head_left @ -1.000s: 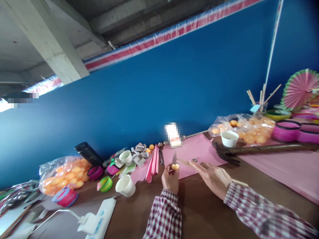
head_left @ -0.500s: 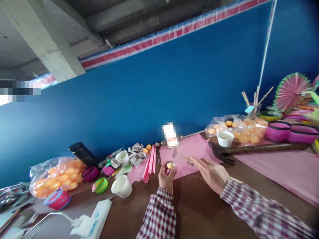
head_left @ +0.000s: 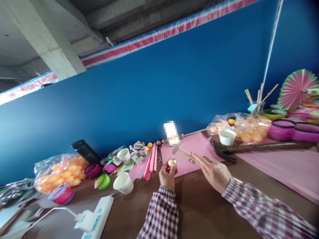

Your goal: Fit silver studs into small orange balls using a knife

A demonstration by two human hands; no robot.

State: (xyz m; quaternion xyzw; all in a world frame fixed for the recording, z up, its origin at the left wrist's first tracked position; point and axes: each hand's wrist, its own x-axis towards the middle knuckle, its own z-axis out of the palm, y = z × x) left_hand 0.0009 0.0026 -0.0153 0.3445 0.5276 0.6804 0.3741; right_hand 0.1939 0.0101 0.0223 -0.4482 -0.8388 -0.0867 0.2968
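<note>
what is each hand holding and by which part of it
The left hand holds a small round orange and silvery thing by its lower edge; the right hand holds a flat-bladed tool by its pale handle.

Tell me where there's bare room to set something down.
Brown tabletop lies bare between the power strip and left checked sleeve, and between that and right checked sleeve. Pink paper on the claw hammer's near side is bare too. It's crowded from leftmost orange balls to pink strips.

Holds round orange piece (head_left: 170,162), silvery at one edge, between left fingers (head_left: 163,168); carries grey-headed wooden-handled tool (head_left: 185,153) slanting past right fingers (head_left: 200,160).
</note>
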